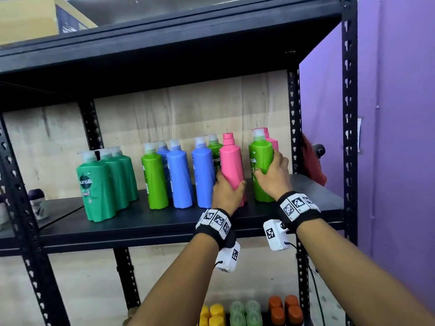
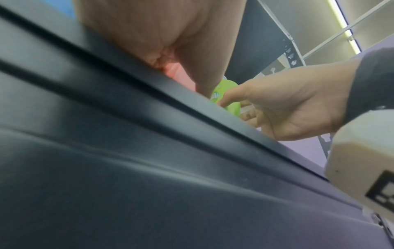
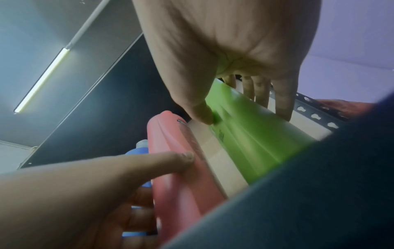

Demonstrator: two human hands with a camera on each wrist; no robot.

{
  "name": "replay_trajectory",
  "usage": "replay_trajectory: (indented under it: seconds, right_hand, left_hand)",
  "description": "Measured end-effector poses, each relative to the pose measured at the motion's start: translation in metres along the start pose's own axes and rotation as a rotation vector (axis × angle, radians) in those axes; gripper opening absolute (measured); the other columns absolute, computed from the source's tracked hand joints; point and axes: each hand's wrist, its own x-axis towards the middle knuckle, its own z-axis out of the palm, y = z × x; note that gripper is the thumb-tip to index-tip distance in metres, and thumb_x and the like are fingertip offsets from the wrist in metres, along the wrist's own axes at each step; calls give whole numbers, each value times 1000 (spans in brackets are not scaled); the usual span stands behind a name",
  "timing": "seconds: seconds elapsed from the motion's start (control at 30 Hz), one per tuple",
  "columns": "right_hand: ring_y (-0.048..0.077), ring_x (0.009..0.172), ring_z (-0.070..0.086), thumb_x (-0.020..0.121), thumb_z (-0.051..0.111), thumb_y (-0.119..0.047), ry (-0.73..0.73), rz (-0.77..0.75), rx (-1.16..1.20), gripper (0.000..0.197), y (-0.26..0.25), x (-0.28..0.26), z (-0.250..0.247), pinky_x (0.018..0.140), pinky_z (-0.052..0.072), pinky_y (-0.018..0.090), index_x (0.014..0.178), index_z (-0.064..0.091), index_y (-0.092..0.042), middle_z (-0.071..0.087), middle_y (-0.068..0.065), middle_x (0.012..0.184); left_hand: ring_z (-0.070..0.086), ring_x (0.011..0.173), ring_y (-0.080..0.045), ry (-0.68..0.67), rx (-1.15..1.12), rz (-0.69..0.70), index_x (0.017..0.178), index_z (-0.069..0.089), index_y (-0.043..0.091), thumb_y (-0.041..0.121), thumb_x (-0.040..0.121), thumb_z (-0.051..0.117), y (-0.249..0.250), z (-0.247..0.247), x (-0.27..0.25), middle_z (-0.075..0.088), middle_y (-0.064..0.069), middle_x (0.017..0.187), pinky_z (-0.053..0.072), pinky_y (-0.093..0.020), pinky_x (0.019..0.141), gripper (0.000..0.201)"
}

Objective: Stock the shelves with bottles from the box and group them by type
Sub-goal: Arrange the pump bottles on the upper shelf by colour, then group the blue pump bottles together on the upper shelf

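Right of centre on the shelf (image 1: 146, 222), a pink bottle (image 1: 231, 165) is clasped low by the left hand (image 1: 227, 190), and a light green bottle (image 1: 261, 168) is wrapped by the right hand (image 1: 274, 176). Each grip is curled round its bottle. Probably, they should be swapped upright, bases kept low, so colours are grouped without neighbours being toppled.
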Motion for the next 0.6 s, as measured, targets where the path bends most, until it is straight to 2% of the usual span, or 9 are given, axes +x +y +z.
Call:
replay_trajectory:
  seconds: [0.13, 0.23, 0.3, 0.4, 0.53, 0.6]
  right_hand:
    - [43, 117, 53, 86, 66, -12, 102, -79, 47, 68, 0, -15, -1, 104, 44, 47, 146, 34, -9, 34, 20, 138]
    - [39, 114, 51, 86, 64, -15, 251, -208, -46, 43, -5, -28, -2, 100, 45, 48, 127, 52, -6, 45, 18, 126]
    - [34, 108, 51, 89, 60, -19, 280, -308, -141, 24, -14, -36, -2, 92, 46, 44, 110, 61, -7, 52, 14, 113]
    - [32, 99, 56, 92, 56, -20, 169, -367, -153, 15, -32, -43, 4, 84, 48, 40, 95, 66, -9, 59, 12, 100]
    - [33, 88, 60, 95, 53, -24, 31, -390, -199, 21, -56, -52, 19, 71, 50, 39, 93, 65, -7, 63, 13, 97]
    - [34, 84, 61, 95, 53, -23, -16, -411, -181, 20, -66, -58, 28, 69, 51, 39, 90, 64, -7, 65, 14, 94]
  left_hand:
    - [57, 119, -36, -16, 102, 42, 143, 44, 9, 41, 96, 60, -6, -15, -10, 64, -15, 129, 49, -41, 96, 59]
    - [66, 104, -30, 17, 117, 71, 121, 63, 10, 31, 95, 58, -13, -32, -15, 73, -9, 107, 54, -38, 89, 34]
    - [68, 96, -26, 51, 130, 77, 109, 70, 12, 27, 94, 57, -18, -43, -17, 75, -5, 94, 54, -35, 85, 24]
    - [67, 95, -28, 87, 196, 61, 99, 73, 14, 28, 94, 58, -27, -61, -20, 76, -2, 88, 47, -30, 80, 21]
    - [67, 94, -32, 119, 230, 20, 89, 72, 14, 32, 93, 58, -41, -91, -17, 76, -7, 88, 53, -34, 83, 24]
    - [67, 92, -34, 133, 228, -5, 85, 71, 12, 31, 93, 59, -51, -108, -15, 75, -9, 86, 52, -33, 79, 24]
